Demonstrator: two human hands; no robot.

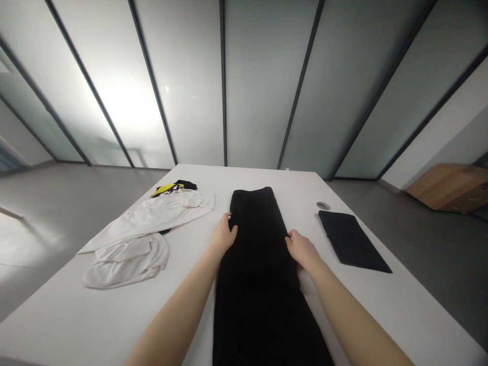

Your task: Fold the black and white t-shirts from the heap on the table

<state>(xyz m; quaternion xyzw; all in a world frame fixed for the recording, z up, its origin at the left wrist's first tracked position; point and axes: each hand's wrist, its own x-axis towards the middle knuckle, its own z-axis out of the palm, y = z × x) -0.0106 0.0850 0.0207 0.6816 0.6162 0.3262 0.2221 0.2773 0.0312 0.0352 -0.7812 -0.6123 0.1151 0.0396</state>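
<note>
Pinching edges of black cloth (259,274): left hand (224,235) on its left edge, right hand (303,249) on its right. Cloth lies lengthwise on table (209,175), smoothed narrow but long, seemingly midway. Right of cloth: dark bundle (353,241), flat, compact, seemingly done. Left of cloth: whites (148,216), rumpled, apparently untouched.

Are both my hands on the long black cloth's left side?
No, the right hand is on the right edge of the long black cloth.
</note>
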